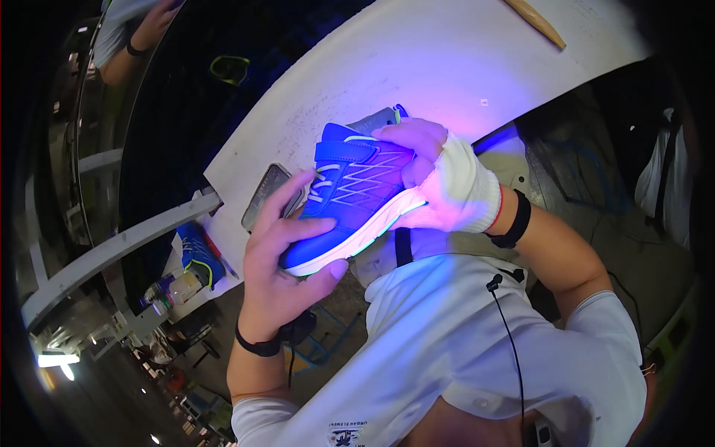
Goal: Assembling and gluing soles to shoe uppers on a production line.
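A blue sneaker [365, 175] with a strap, pale zigzag lines and a white sole is held up in front of me, toe to the lower left. My left hand [287, 257] grips it round the toe, thumb on the sole edge and fingers over the upper. At the heel end, my right hand [450, 175], in a white fingerless glove, closes on the collar and sole. Violet light falls on the shoe and the glove. Behind the shoe, partly hidden, lie a dark rectangular object [267, 195] and a grey item [377, 119].
A white-covered table [298, 97] spreads beneath, with a wooden stick [538, 24] at its far right. A second blue shoe [199, 257] and a clear bottle [170, 295] stand at left near a grey metal bar [123, 244]. Another person's arm [141, 45] shows at upper left.
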Action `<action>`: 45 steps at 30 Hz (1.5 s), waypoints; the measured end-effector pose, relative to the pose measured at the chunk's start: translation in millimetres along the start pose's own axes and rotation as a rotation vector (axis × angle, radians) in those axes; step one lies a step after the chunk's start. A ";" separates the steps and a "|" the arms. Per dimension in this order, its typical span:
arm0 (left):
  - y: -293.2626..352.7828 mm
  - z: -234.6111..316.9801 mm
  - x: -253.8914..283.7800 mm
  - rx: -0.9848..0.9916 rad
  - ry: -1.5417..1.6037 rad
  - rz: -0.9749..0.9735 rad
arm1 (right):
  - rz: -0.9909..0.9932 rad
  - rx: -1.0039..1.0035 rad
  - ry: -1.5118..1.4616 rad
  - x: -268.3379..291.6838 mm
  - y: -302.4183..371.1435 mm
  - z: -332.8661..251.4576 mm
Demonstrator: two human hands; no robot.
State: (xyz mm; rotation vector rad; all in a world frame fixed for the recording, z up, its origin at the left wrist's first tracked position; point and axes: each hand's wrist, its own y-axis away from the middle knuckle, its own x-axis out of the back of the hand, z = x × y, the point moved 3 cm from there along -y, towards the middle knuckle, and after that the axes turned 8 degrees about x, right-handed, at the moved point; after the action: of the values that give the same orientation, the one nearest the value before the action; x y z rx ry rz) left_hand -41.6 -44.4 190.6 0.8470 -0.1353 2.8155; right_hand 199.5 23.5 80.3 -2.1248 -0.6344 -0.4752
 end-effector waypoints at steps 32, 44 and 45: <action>-33.4 1.7 -159.3 -0.147 0.092 0.189 | 0.317 -0.166 -0.097 130.0 5.4 -67.4; -116.3 27.1 -126.8 -0.384 -0.446 -0.076 | 0.275 -0.719 -0.232 137.7 66.6 -6.4; -117.4 27.8 -129.0 -0.384 -0.501 -0.076 | 0.094 -0.600 0.113 144.6 56.2 -11.3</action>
State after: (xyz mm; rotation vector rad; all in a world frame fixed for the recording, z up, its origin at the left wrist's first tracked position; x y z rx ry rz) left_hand 103.9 45.3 145.8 1.3888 -0.6723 2.3301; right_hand 347.1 24.4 129.4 -2.6488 -0.3472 -0.8021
